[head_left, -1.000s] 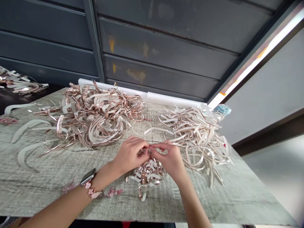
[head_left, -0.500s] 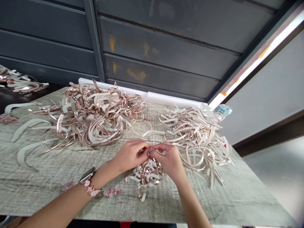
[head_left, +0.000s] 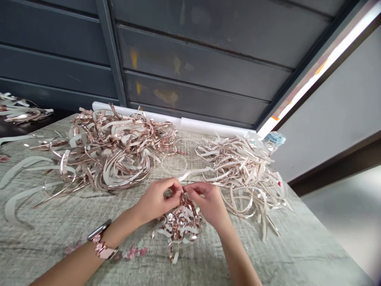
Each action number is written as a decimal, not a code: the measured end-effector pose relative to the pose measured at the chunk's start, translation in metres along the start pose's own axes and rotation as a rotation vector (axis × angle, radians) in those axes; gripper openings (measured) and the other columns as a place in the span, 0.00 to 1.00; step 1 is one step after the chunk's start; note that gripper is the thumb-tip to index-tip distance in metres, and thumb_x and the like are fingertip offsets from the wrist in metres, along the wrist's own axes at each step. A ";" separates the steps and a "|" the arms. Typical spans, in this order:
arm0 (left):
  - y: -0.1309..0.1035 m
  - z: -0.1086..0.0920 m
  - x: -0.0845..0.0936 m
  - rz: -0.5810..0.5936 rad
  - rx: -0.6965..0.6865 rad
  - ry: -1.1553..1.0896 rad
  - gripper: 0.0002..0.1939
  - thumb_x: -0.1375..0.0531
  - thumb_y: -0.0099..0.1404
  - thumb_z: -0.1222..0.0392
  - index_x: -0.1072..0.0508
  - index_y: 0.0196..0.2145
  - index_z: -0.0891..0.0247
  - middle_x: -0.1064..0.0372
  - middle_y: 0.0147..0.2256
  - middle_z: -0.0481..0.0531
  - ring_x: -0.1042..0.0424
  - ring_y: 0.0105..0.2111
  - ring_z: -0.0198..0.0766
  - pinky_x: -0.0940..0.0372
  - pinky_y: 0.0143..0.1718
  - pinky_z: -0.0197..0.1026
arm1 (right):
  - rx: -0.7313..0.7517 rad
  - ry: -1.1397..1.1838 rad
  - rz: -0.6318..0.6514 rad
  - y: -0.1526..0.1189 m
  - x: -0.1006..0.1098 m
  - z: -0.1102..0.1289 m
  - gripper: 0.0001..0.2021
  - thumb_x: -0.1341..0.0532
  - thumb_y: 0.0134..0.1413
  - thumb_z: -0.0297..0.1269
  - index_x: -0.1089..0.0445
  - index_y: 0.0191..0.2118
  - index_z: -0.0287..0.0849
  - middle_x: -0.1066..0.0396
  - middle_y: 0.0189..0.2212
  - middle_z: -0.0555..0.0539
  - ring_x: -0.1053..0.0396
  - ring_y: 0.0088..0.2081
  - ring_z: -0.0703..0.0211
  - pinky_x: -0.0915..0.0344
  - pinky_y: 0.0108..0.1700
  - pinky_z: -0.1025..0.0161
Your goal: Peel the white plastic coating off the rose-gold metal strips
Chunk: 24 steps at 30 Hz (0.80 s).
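Note:
A small bunch of rose-gold and white foil strips (head_left: 183, 222) lies crumpled on the table in front of me. At its top end, my left hand (head_left: 160, 198) pinches foil between thumb and index finger. Right beside it, my right hand (head_left: 210, 202) is also closed in a pinch on the foil, the fingertips of both hands nearly touching. What exactly sits between the fingertips is too small to make out. A pale strip (head_left: 190, 172) runs just behind my hands toward the pile on the right.
A big tangled heap of foil strips (head_left: 119, 147) spreads over the left of the table (head_left: 113, 214), and a paler heap (head_left: 241, 167) lies on the right. White rolls (head_left: 217, 126) lie along the dark panelled wall (head_left: 190, 51). A blue-and-clear plastic bundle (head_left: 274, 139) sits at the back right corner.
My view has shifted slightly, and the fingers have moved a little at the top of the bunch. The pale strip behind my hands has straightened from a loop.

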<state>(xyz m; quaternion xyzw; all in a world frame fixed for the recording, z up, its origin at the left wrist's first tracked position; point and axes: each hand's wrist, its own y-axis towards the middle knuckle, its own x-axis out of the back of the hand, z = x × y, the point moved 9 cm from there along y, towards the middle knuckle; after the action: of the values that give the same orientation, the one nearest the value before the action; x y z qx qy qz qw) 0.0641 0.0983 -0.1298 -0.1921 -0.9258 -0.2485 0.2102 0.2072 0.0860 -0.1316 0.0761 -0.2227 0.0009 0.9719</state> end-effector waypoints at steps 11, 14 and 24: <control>0.002 0.015 -0.006 0.093 0.203 -0.425 0.10 0.40 0.70 0.52 0.24 0.38 0.60 0.22 0.35 0.49 0.22 0.39 0.39 0.32 0.42 0.38 | 0.242 -0.013 0.141 0.001 -0.002 0.017 0.12 0.44 0.69 0.43 0.27 0.37 0.46 0.28 0.49 0.42 0.34 0.61 0.51 0.33 0.55 0.57; 0.002 0.022 -0.009 0.119 0.260 -0.550 0.13 0.38 0.68 0.48 0.23 0.37 0.61 0.20 0.36 0.51 0.21 0.39 0.41 0.31 0.42 0.40 | 0.272 -0.043 0.096 0.000 0.001 0.018 0.10 0.44 0.69 0.42 0.30 0.37 0.46 0.30 0.48 0.42 0.32 0.57 0.52 0.34 0.55 0.57; 0.006 0.020 0.010 -0.001 0.250 -0.314 0.17 0.35 0.64 0.45 0.22 0.43 0.60 0.22 0.39 0.52 0.25 0.41 0.43 0.33 0.44 0.42 | 0.356 -0.233 -0.117 -0.005 0.008 0.030 0.04 0.38 0.66 0.32 0.28 0.37 0.47 0.24 0.33 0.49 0.29 0.38 0.53 0.35 0.41 0.60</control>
<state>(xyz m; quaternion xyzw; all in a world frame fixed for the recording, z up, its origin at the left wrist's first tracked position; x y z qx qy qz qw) 0.0526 0.1165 -0.1389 -0.2005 -0.9710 -0.0987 0.0854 0.2019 0.0764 -0.1023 0.2589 -0.3249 -0.0250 0.9093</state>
